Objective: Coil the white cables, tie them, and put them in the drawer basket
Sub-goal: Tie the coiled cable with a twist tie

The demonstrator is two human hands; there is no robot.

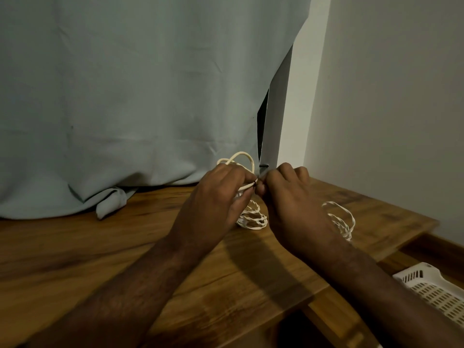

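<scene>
While a pale grey-green cloth curtain [125, 96] hangs behind it, the brown wooden tabletop [100, 247] bears two white cables. One coiled white cable [252, 217] is gripped by the left hand [216, 194], loops above and below the fist; the right hand [288, 197] pinches at its small dark tie [254, 183]. A second white cable [341, 219] lies just right of the right wrist. One white slotted plastic basket [437, 290] sits low right.

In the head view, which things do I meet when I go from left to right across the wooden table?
Folded corner of the grey-green cloth → left hand → right hand → loose white cable loop → white slotted plastic basket.
</scene>
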